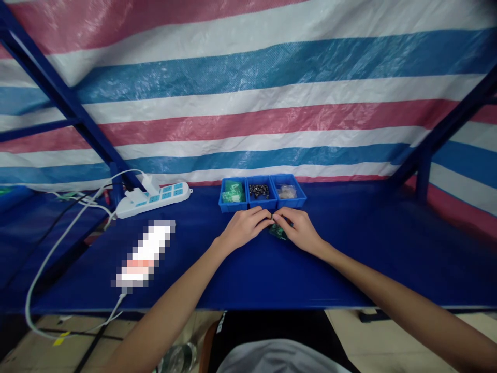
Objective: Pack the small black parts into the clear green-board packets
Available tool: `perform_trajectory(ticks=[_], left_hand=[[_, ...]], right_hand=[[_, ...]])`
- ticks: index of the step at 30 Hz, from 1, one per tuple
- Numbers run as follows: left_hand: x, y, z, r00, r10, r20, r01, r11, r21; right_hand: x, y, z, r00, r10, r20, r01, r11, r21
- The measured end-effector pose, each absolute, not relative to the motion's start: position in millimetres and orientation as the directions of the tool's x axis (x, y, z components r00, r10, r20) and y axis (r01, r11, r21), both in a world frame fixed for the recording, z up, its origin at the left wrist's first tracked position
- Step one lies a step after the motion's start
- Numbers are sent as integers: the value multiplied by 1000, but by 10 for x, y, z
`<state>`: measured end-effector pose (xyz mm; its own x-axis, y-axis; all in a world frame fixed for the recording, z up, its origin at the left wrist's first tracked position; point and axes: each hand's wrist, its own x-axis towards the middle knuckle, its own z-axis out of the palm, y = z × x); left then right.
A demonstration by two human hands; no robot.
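Observation:
In the middle of the blue table, my left hand [248,226] and my right hand [298,229] meet fingertip to fingertip. Both are closed in a pinch around something too small to make out. A dark green, shiny piece [278,231] shows just below the fingertips, partly covered by my right hand; whether it is held or lies on the table I cannot tell. Right behind my hands stand three blue bins side by side: the left bin [228,209] with green circuit boards [233,191], the middle with small black-and-silver parts [259,191], the right with clear bags [287,192].
To the left lies a white power strip [155,200] with chargers plugged in. A pixelated bright device [145,254] rests nearer me, with a white cable [31,290] looping off the table edge. Blue frame posts [81,114] and a striped sheet [264,119] close off the back.

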<state>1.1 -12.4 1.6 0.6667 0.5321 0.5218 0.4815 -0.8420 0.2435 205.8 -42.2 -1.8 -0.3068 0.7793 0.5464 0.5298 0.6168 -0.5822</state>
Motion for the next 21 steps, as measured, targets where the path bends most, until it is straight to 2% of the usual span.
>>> perform_trajectory(ticks=[7,13,21], left_hand=[[16,-116,25,653,545,526,479,-835,271],[14,-116,17,657,556,510,471,-830,299],[46,-123,-5,611,602,515,495,-798,345]], right_hand=[[2056,-422,-20,-326,777,539,532,622,-574],[2052,-423,-47,-291,833,471,441,553,-707],[2051,-417,-44,-268,844,464,436,536,-723]])
